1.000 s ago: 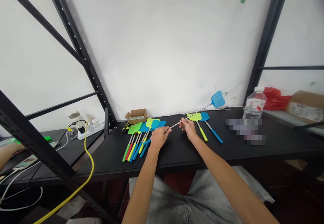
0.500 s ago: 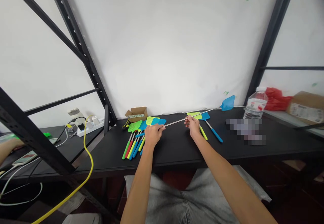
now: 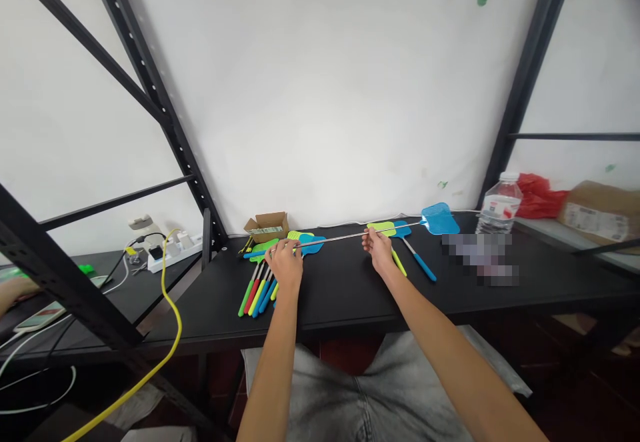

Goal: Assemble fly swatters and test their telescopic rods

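Note:
A blue fly swatter (image 3: pixel 440 219) with a long thin metal rod stretches between my two hands above the table. My left hand (image 3: pixel 286 262) is closed around it near the blue handle, which points left. Farther along the rod, the fingers of my right hand (image 3: pixel 378 247) pinch it, with the blue head out to the right. Below my left hand lie several fly swatters (image 3: pixel 255 292) side by side, with green, red, yellow and blue handles. Beside my right hand rest a yellow swatter (image 3: pixel 399 262) and another blue swatter (image 3: pixel 425 267).
A small open cardboard box (image 3: pixel 267 227) stands by the wall. At the right are a clear plastic bottle (image 3: pixel 498 205), a red bag (image 3: pixel 540 195) and a brown package (image 3: pixel 600 212). A yellow cable (image 3: pixel 179 322) hangs past the black frame at left, near a power strip (image 3: pixel 175 252).
The held swatter has levelled out and its blue head has turned flatter and come lower. My left hand has shifted slightly left, and the blue handle now shows beyond it.

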`<state>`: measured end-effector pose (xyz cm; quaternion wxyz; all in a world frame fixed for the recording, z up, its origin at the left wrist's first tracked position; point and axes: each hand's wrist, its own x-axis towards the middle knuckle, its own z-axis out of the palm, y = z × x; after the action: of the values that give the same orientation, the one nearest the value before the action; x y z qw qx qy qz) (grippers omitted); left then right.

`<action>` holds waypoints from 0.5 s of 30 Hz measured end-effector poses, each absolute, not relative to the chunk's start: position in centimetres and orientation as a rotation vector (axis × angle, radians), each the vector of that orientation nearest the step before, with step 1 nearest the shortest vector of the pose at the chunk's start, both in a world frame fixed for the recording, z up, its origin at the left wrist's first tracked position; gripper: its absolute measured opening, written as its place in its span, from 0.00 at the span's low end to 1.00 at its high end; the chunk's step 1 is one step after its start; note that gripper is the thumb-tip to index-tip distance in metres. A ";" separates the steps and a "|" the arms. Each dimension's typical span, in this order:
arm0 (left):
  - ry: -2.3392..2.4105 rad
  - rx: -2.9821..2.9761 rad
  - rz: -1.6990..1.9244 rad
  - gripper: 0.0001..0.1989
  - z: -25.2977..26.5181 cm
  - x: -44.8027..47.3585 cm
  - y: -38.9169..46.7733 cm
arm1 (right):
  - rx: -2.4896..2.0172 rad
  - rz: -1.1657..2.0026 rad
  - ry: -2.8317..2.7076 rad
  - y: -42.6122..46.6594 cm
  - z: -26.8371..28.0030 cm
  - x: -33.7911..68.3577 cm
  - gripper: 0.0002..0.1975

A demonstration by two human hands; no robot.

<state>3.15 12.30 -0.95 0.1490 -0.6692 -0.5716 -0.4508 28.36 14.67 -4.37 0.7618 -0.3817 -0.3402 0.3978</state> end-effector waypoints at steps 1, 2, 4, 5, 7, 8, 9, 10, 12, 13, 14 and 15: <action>-1.627 -1.944 -1.285 0.12 -0.9 3.4 12.2 | -0.835 0.870 -0.748 14.6 -4.3 28.3 0.21; -1.597 -1.981 -1.269 0.13 -0.8 3.7 12.0 | -0.838 0.874 -0.751 14.5 -4.3 28.3 0.21; -1.496 -2.098 -1.241 0.13 -0.8 4.6 11.8 | -0.838 0.890 -0.752 14.4 -4.2 28.2 0.21; -1.434 -2.169 -1.235 0.13 -0.8 5.1 11.7 | -0.837 0.899 -0.760 14.4 -4.2 28.2 0.21; -1.342 -2.329 -1.230 0.13 -1.0 6.0 11.5 | -0.844 0.915 -0.797 14.5 -4.2 28.1 0.21; -1.331 -2.412 -1.223 0.13 -1.1 6.4 11.5 | -0.848 0.927 -0.826 14.5 -4.2 28.1 0.21; -1.340 -2.488 -1.219 0.13 -1.3 6.7 11.5 | -0.850 0.945 -0.858 14.5 -4.2 28.0 0.21; -1.364 -2.553 -1.223 0.14 -1.4 6.9 11.5 | -0.846 0.970 -0.890 14.6 -4.3 27.9 0.21; -1.437 -2.629 -1.283 0.16 -1.6 7.0 11.6 | -0.826 1.035 -0.944 14.6 -4.3 27.7 0.21; -1.478 -2.639 -1.346 0.18 -1.7 7.0 11.7 | -0.812 1.066 -0.962 14.6 -4.3 27.6 0.21; -1.520 -2.639 -1.426 0.20 -1.7 7.0 11.8 | -0.799 1.092 -0.972 14.6 -4.3 27.5 0.20; -1.563 -2.633 -1.518 0.22 -1.7 7.0 11.9 | -0.786 1.114 -0.982 14.5 -4.2 27.4 0.20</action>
<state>7.03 11.88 -1.70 -0.1375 -0.7631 -0.4530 -0.4399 27.44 14.47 -4.24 0.6675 -0.3483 -0.4353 0.4936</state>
